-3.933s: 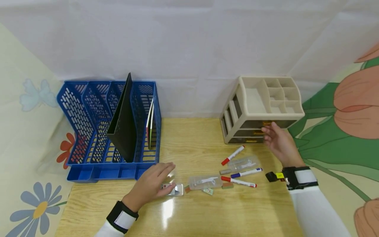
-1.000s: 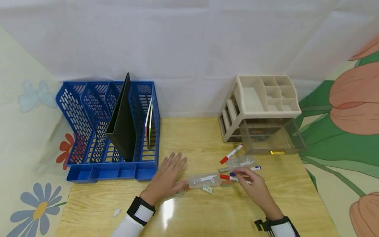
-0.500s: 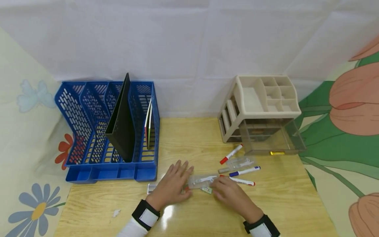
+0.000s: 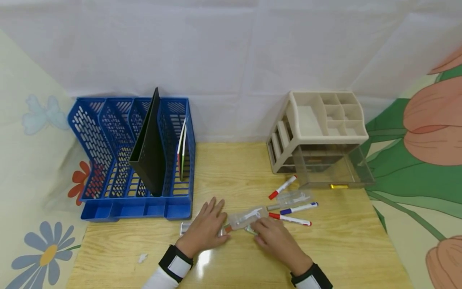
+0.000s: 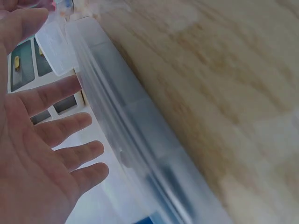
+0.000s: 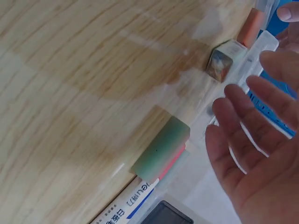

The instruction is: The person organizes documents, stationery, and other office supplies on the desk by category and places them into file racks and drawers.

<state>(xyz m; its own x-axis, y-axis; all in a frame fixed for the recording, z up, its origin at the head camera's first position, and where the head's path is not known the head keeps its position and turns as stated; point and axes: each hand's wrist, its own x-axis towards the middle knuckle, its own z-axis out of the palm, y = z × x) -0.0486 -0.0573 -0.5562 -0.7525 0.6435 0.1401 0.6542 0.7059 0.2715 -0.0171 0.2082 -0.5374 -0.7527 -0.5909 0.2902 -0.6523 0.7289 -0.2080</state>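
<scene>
My left hand (image 4: 205, 228) lies flat with spread fingers over a clear flat case (image 4: 185, 228), whose left end shows. In the left wrist view the clear case (image 5: 131, 121) stretches beside the extended fingers. A translucent box (image 4: 245, 217) with a white item inside lies between my hands. At its lower right edge is my right hand (image 4: 278, 239), its fingertips by the box and partly covering a small printed block (image 4: 249, 230). The right wrist view shows loosely bent fingers, the printed block (image 6: 220, 63) and a green eraser-like block (image 6: 163, 149).
Red markers (image 4: 290, 219), a blue marker (image 4: 299, 208) and a second clear box (image 4: 294, 198) lie to the right. Behind them, a beige organizer (image 4: 299, 138) has its clear drawer (image 4: 335, 176) pulled out. A blue rack (image 4: 130, 210) holding a black folder (image 4: 149, 160) stands left.
The top drawer has come out since the oldest frame. My right hand has moved left from the organizer to the translucent box, which has turned slightly. The left hand has shifted right.
</scene>
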